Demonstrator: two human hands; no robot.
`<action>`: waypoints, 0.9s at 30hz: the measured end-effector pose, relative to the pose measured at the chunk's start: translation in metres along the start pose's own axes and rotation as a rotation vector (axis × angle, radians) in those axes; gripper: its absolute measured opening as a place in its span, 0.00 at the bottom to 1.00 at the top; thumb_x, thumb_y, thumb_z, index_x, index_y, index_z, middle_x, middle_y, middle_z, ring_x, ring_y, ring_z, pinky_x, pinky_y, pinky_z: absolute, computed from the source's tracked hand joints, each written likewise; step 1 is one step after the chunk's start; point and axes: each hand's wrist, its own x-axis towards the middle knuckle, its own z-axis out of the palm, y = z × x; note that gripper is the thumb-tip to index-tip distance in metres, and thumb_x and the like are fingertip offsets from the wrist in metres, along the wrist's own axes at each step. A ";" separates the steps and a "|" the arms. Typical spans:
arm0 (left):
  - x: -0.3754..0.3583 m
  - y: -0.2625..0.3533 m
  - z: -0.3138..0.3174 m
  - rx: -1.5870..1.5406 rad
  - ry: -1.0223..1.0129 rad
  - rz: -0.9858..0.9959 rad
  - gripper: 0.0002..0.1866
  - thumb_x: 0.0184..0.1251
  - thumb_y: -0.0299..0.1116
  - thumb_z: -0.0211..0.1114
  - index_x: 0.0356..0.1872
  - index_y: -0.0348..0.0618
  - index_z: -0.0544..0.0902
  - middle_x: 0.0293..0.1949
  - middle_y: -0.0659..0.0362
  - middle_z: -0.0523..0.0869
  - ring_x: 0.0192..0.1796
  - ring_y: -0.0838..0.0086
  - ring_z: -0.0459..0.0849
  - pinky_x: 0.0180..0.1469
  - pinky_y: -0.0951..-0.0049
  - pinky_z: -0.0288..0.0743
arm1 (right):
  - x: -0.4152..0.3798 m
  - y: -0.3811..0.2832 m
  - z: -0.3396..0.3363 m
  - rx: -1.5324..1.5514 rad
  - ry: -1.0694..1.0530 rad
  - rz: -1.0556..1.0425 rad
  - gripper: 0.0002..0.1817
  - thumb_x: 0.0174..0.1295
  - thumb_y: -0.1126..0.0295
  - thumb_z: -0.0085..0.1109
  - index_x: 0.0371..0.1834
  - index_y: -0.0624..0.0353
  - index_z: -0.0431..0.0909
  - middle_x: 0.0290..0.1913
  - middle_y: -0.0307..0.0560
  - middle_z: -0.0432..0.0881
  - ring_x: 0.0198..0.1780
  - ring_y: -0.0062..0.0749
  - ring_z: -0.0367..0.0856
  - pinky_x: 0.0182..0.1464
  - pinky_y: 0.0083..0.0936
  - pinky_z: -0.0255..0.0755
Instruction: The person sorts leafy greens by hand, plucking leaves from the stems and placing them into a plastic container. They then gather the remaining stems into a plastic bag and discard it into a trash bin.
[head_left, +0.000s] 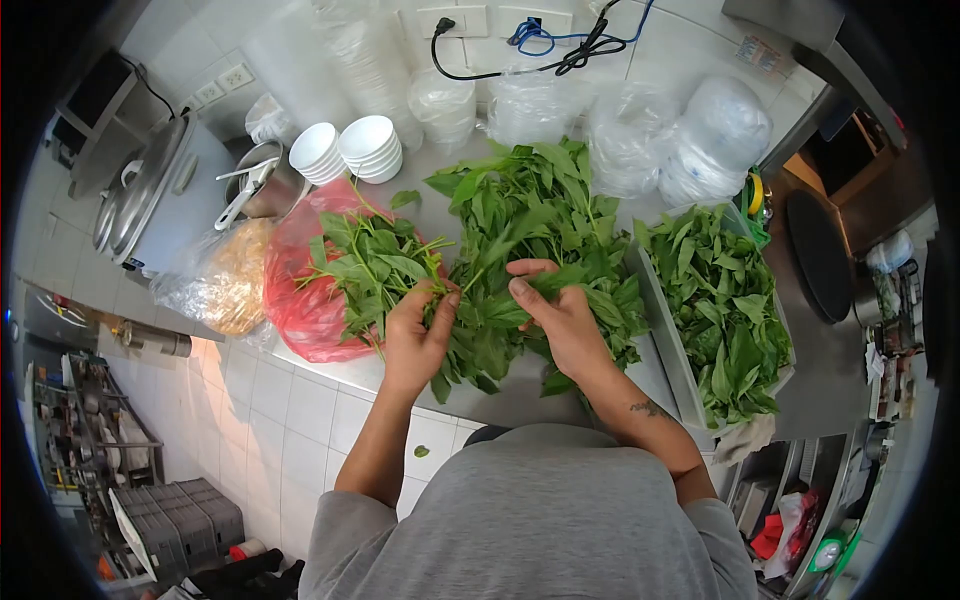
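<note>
Grey shirt [540, 515] by counter edge [495, 408] | left hand [414, 342] pinching stem [453, 287] | right hand [568, 328] half-open, touching leaves [500, 309]

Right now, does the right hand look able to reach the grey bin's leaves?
Probably yes: the grey bin is open-topped and near the right hand, with only leafy stems and the bin's wall between.

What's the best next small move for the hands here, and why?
Probably draw the right hand away from the left, stripping leaves off the sprig between them. The left pinches near its stem, the right thumb and fingers are at its leaves, and the tray beside the pile holds mostly leaves.
</note>
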 end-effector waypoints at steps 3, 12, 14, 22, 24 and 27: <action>-0.004 0.004 0.002 0.041 -0.008 0.017 0.06 0.67 0.27 0.62 0.40 0.35 0.80 0.31 0.53 0.82 0.33 0.70 0.80 0.40 0.73 0.73 | 0.007 0.017 -0.006 -0.022 0.000 -0.098 0.10 0.68 0.69 0.57 0.47 0.62 0.78 0.35 0.34 0.76 0.37 0.15 0.70 0.44 0.15 0.67; 0.006 -0.009 -0.043 0.082 0.260 -0.141 0.12 0.70 0.33 0.61 0.46 0.35 0.81 0.42 0.52 0.85 0.44 0.70 0.81 0.49 0.70 0.73 | -0.007 0.017 -0.032 -0.090 0.097 -0.033 0.07 0.67 0.72 0.57 0.45 0.60 0.79 0.35 0.37 0.78 0.35 0.18 0.76 0.38 0.16 0.69; 0.022 -0.037 -0.074 0.129 0.450 -0.373 0.16 0.70 0.34 0.61 0.53 0.35 0.78 0.48 0.48 0.83 0.48 0.67 0.81 0.53 0.68 0.72 | -0.006 0.043 -0.067 -0.131 0.232 -0.074 0.08 0.66 0.72 0.57 0.46 0.60 0.79 0.36 0.40 0.80 0.36 0.22 0.78 0.40 0.18 0.72; 0.024 -0.036 -0.061 0.482 0.389 -0.046 0.10 0.69 0.33 0.60 0.45 0.37 0.80 0.40 0.47 0.85 0.36 0.65 0.84 0.38 0.67 0.75 | -0.004 0.081 -0.088 -1.192 0.307 -0.106 0.16 0.58 0.65 0.65 0.47 0.59 0.77 0.46 0.54 0.76 0.52 0.52 0.75 0.48 0.47 0.72; 0.023 -0.028 -0.043 0.423 0.260 -0.030 0.08 0.69 0.32 0.61 0.40 0.38 0.81 0.33 0.48 0.85 0.32 0.63 0.84 0.34 0.66 0.74 | 0.001 0.076 -0.084 -1.173 0.353 -0.067 0.16 0.59 0.64 0.64 0.47 0.58 0.77 0.45 0.53 0.76 0.51 0.52 0.75 0.48 0.46 0.72; 0.019 -0.010 -0.008 0.312 0.162 0.074 0.07 0.67 0.31 0.62 0.36 0.38 0.80 0.27 0.49 0.83 0.30 0.59 0.82 0.33 0.65 0.73 | 0.013 0.077 -0.081 -1.180 0.392 -0.157 0.15 0.59 0.63 0.64 0.47 0.56 0.77 0.45 0.52 0.75 0.50 0.52 0.76 0.47 0.47 0.72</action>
